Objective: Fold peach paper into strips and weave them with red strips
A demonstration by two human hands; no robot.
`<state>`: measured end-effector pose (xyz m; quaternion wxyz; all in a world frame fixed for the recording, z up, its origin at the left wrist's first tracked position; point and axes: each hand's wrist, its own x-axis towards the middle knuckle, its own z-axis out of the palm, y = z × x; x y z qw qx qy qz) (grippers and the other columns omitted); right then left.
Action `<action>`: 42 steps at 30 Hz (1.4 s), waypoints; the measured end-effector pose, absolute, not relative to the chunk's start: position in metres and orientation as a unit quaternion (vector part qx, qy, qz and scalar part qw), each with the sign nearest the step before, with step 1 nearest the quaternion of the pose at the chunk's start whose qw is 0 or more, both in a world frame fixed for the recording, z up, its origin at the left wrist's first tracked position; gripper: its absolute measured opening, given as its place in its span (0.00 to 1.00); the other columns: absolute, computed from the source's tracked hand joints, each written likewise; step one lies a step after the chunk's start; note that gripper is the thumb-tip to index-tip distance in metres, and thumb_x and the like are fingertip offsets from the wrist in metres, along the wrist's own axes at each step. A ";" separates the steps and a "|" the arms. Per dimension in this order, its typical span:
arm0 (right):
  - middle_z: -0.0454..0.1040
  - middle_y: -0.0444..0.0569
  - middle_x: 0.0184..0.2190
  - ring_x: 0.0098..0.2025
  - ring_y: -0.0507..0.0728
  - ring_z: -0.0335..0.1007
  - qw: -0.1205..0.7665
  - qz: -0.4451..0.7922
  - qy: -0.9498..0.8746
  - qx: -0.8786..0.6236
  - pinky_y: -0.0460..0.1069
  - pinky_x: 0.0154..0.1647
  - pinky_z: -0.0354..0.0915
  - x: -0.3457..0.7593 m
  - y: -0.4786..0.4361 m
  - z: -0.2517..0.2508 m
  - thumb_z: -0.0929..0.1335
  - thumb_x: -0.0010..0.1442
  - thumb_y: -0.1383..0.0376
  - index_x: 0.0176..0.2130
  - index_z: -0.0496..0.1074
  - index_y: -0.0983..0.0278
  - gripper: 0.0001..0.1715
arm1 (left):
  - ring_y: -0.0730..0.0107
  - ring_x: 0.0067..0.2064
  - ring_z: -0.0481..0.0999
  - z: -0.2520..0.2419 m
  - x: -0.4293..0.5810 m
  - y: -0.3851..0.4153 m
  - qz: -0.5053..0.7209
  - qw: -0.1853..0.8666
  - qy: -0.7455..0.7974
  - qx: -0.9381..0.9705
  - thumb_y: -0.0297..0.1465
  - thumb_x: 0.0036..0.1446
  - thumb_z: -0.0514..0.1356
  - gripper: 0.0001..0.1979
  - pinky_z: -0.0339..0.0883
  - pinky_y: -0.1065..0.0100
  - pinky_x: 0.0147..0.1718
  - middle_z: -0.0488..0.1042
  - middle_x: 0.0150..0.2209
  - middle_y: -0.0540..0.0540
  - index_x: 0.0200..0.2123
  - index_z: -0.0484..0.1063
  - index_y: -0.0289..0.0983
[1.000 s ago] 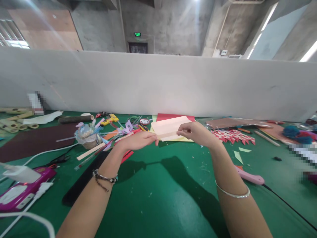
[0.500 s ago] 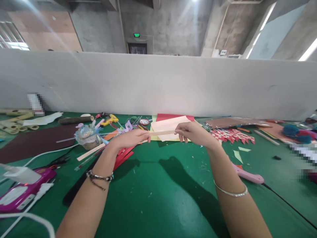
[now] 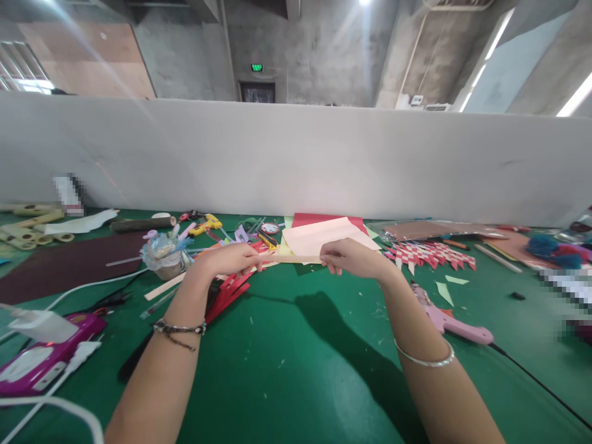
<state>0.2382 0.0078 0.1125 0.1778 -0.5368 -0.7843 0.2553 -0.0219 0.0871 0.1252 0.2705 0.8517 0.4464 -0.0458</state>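
A narrow pale paper strip (image 3: 296, 259) is stretched level between my two hands, above the green table. My left hand (image 3: 235, 258) pinches it toward its left end, fingers closed. Its other end sits between the closed thumb and fingers of my right hand (image 3: 345, 256). Behind the strip lie pale pink paper sheets (image 3: 324, 235) on a red sheet (image 3: 305, 218). Red paper strips (image 3: 231, 299) lie below my left hand. To the right of my right hand is a woven red and white paper piece (image 3: 430, 254).
A pink glue gun (image 3: 467, 331) with a black cord lies by my right forearm. On the left are a purple power strip (image 3: 39, 364) with white cables, a wrapped cup (image 3: 165, 262) and a yellow glue gun (image 3: 206, 224). A white partition (image 3: 296, 160) stands behind the table.
Both hands have moved slightly left and lower with the strip. My left hand has slid further left, and more of the strip shows between the hands.
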 end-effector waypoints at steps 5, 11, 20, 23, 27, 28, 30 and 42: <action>0.69 0.46 0.22 0.24 0.51 0.65 0.132 0.280 -0.780 -0.543 0.46 0.26 0.60 0.236 0.011 0.105 0.59 0.54 0.68 0.24 0.64 0.64 0.09 | 0.69 0.24 0.68 0.121 -0.028 0.096 -0.073 0.238 0.456 0.854 0.36 0.51 0.50 0.13 0.55 0.74 0.20 0.70 0.22 0.47 0.24 0.68 0.35; 0.69 0.46 0.22 0.24 0.51 0.65 0.111 0.284 -0.790 -0.532 0.45 0.26 0.59 0.226 0.014 0.099 0.60 0.52 0.68 0.24 0.66 0.65 0.09 | 0.66 0.34 0.71 0.119 -0.015 0.091 -0.052 0.201 0.411 0.888 0.38 0.55 0.49 0.16 0.59 0.72 0.30 0.73 0.33 0.45 0.35 0.71 0.35; 0.69 0.44 0.22 0.25 0.50 0.62 0.172 0.235 -0.806 -0.515 0.44 0.25 0.56 0.222 0.008 0.111 0.60 0.57 0.64 0.28 0.68 0.65 0.12 | 0.69 0.35 0.71 0.106 0.037 0.062 -0.021 0.348 0.238 0.906 0.43 0.61 0.43 0.22 0.61 0.74 0.32 0.74 0.33 0.47 0.37 0.70 0.36; 0.68 0.43 0.20 0.22 0.49 0.60 0.173 0.208 -0.799 -0.537 0.44 0.25 0.55 0.228 0.010 0.111 0.61 0.57 0.63 0.26 0.67 0.65 0.12 | 0.71 0.28 0.69 0.106 0.035 0.062 -0.010 0.343 0.277 0.898 0.41 0.60 0.43 0.20 0.60 0.74 0.27 0.67 0.22 0.51 0.36 0.69 0.35; 0.69 0.43 0.21 0.22 0.49 0.60 0.165 0.173 -0.786 -0.570 0.44 0.24 0.53 0.234 0.013 0.106 0.61 0.57 0.63 0.25 0.67 0.65 0.13 | 0.74 0.22 0.63 0.110 0.025 0.068 -0.018 0.347 0.310 0.885 0.40 0.58 0.45 0.17 0.58 0.74 0.22 0.60 0.21 0.52 0.33 0.67 0.36; 0.69 0.43 0.21 0.22 0.49 0.60 0.166 0.165 -0.783 -0.576 0.44 0.24 0.52 0.235 0.013 0.105 0.61 0.57 0.62 0.25 0.67 0.65 0.13 | 0.75 0.22 0.62 0.111 0.022 0.070 -0.029 0.354 0.315 0.880 0.41 0.57 0.46 0.16 0.57 0.74 0.21 0.59 0.22 0.53 0.33 0.66 0.36; 0.69 0.44 0.21 0.22 0.49 0.59 0.170 0.153 -0.777 -0.586 0.44 0.24 0.52 0.235 0.014 0.105 0.61 0.57 0.62 0.25 0.67 0.64 0.13 | 0.77 0.21 0.60 0.113 0.017 0.072 -0.046 0.366 0.327 0.870 0.41 0.56 0.47 0.15 0.55 0.75 0.19 0.59 0.22 0.53 0.33 0.65 0.36; 0.71 0.46 0.26 0.26 0.51 0.61 0.180 0.093 -0.744 -0.637 0.45 0.26 0.51 0.235 0.013 0.108 0.60 0.56 0.63 0.26 0.67 0.64 0.12 | 0.77 0.15 0.59 0.131 -0.011 0.077 -0.051 0.329 0.389 0.859 0.42 0.57 0.46 0.15 0.51 0.76 0.14 0.58 0.16 0.54 0.30 0.62 0.37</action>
